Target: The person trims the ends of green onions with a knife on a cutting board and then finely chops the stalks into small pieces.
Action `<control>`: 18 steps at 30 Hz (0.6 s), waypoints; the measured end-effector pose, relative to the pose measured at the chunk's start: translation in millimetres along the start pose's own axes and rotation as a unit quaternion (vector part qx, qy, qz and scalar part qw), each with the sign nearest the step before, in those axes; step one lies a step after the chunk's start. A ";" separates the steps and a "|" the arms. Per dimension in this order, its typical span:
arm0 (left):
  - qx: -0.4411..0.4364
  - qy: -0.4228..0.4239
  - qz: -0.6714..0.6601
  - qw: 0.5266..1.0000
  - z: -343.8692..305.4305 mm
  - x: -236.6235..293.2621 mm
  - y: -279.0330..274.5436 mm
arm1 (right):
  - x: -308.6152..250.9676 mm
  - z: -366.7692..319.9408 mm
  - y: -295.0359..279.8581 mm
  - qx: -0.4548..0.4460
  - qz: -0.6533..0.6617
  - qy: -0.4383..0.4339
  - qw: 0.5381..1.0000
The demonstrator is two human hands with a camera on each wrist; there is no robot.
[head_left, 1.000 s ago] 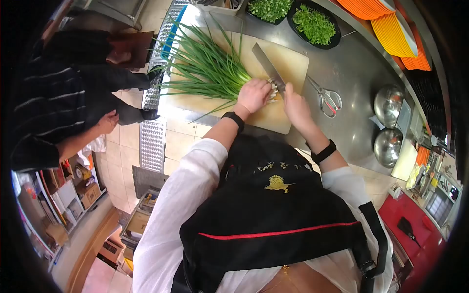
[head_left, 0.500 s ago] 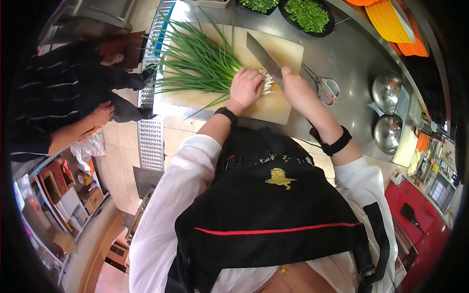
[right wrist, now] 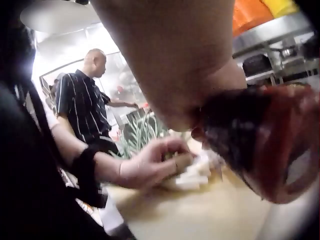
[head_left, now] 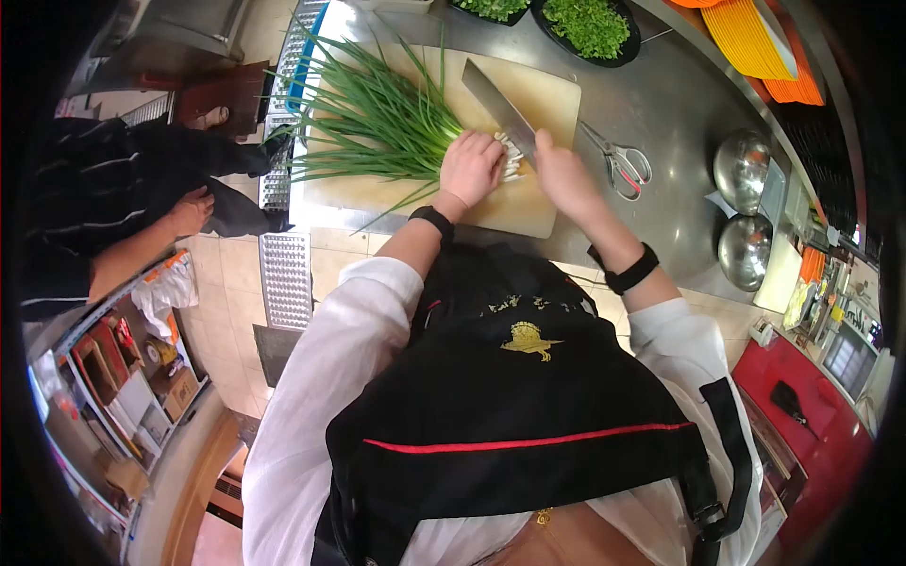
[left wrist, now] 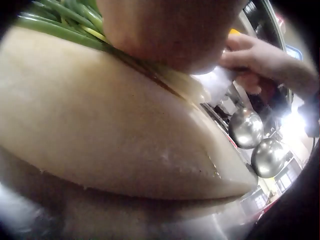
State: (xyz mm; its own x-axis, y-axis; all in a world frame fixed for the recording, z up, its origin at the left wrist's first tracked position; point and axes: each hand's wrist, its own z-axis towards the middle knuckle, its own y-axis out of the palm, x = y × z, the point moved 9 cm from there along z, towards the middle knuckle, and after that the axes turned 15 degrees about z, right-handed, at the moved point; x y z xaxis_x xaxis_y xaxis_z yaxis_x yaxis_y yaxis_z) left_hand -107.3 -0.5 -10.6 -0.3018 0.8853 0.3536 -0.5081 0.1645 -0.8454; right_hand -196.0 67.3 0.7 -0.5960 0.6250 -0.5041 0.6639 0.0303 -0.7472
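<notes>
Slicing, we judge: our left hand grips the scallions, right hand the knife; next cut needs aligning, contact perhaps unclear.

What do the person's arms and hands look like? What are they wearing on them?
The left hand and right hand are bare. A black band wraps the left wrist, and another black strap goes round the right one. The left sleeve and right sleeve are white and loose, stopping short of the bands.
</notes>
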 end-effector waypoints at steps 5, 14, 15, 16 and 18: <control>-0.008 -0.004 -0.007 1.000 1.8 -1.2 -0.5 | -21.7 -21.1 -16.1 -0.033 -0.028 -0.002 0.999; -0.008 0.002 -0.007 1.000 0.8 -0.7 1.6 | 5.8 -17.3 24.1 0.014 -0.009 0.009 1.000; -0.014 0.003 -0.002 1.000 -2.4 -0.5 2.2 | 6.2 -14.3 24.8 0.011 -0.007 0.008 1.000; -0.019 0.006 -0.002 1.000 -6.2 0.3 1.9 | 7.0 -14.3 23.9 0.013 0.005 0.009 1.000; -0.030 0.038 0.042 0.998 -3.8 4.5 4.8 | 12.1 -9.1 18.1 0.022 0.015 0.006 1.000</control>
State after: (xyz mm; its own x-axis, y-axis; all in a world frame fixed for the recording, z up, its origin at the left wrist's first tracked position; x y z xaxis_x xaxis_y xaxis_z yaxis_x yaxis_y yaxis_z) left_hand -108.1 6.0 -14.6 -0.2786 0.9270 0.2510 -0.4338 0.1117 -0.8940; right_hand -187.0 82.5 -14.9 -0.5709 0.6348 -0.5207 0.6604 -0.0218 -0.7506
